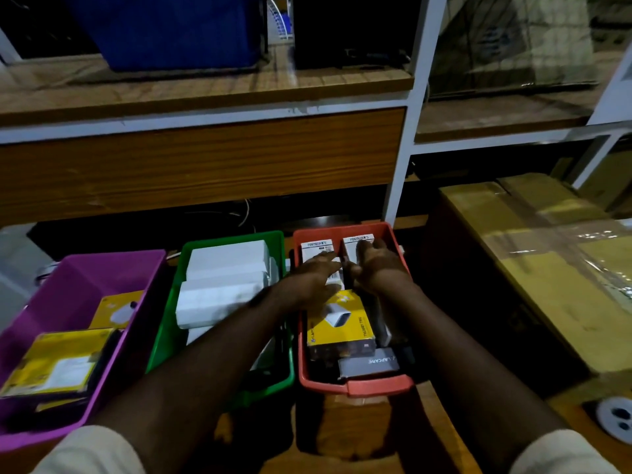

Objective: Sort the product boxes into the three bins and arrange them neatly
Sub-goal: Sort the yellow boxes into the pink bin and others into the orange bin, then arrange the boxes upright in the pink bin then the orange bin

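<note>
Three bins stand side by side on a wooden surface: a purple bin (113, 265), a green bin (232, 238) and a red bin (342, 230). Both my hands are inside the red bin. My left hand (316, 273) lies flat, fingers apart, on a white box (316, 248). My right hand (378, 265) curls around the white box (359, 244) beside it. Nearer me in the red bin lie a yellow box (342, 323) and a grey box (369, 366). White boxes (225, 268) fill the green bin. Yellow boxes (58, 360) lie in the purple bin.
A large taped cardboard carton (547, 268) stands right of the red bin. A white-framed wooden shelf (205, 159) rises behind the bins, with a blue tub (171, 32) on it. A white round object (615, 417) lies at the lower right.
</note>
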Action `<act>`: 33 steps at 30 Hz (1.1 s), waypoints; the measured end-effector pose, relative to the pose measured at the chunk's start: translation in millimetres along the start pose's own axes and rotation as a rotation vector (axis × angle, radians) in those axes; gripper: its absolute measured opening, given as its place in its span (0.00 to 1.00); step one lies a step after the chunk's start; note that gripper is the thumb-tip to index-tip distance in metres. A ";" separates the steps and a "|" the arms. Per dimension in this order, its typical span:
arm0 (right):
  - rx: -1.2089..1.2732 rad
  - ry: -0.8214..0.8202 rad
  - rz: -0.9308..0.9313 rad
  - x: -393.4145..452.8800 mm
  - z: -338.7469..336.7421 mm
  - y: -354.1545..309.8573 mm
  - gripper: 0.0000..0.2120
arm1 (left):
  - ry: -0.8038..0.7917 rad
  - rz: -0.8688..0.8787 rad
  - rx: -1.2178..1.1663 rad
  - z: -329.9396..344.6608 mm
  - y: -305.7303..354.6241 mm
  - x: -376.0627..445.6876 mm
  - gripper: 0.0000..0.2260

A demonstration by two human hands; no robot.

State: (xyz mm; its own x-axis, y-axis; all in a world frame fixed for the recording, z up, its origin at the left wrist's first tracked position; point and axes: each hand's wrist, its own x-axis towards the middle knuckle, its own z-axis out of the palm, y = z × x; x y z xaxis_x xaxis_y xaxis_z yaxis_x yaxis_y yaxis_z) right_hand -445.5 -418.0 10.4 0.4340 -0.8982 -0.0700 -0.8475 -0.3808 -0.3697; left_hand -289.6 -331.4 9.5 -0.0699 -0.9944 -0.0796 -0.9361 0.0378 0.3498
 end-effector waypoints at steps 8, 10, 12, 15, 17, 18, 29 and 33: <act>0.466 0.417 -0.253 -104.9 -27.3 10.9 0.14 | -0.088 0.207 0.003 -2.1 25.9 -76.4 0.33; 0.569 0.390 -0.221 -129.7 -20.3 15.5 0.11 | -0.120 0.212 0.125 1.4 27.3 -82.1 0.38; 0.664 0.354 -0.193 -143.7 -8.7 17.5 0.09 | -0.159 0.200 0.120 -0.1 31.9 -78.1 0.37; 0.649 0.336 -0.209 -153.3 4.5 19.1 0.09 | -0.184 0.213 0.060 -3.2 36.2 -72.8 0.32; 0.574 0.321 -0.231 -157.3 11.0 22.5 0.09 | -0.176 0.204 0.037 -6.8 37.9 -76.7 0.33; 0.545 0.326 -0.240 -159.4 11.8 23.1 0.09 | -0.169 0.192 0.034 -7.9 38.2 -79.9 0.33; -0.035 -0.189 -0.337 -159.9 -16.5 14.0 0.21 | 0.400 0.197 -0.160 -12.6 36.5 -97.2 0.29; -0.424 -0.203 -0.478 -139.9 -15.6 -3.9 0.18 | 0.560 0.094 -0.462 -16.6 44.7 -106.7 0.27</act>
State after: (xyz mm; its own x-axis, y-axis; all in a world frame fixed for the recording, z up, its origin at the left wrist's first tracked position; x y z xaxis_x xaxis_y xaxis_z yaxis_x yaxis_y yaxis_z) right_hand -507.6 -294.4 36.1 0.8051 -0.5660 -0.1771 -0.5766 -0.8169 -0.0105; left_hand -318.3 -225.3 49.1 0.1593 -0.8953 0.4160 -0.6851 0.2031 0.6995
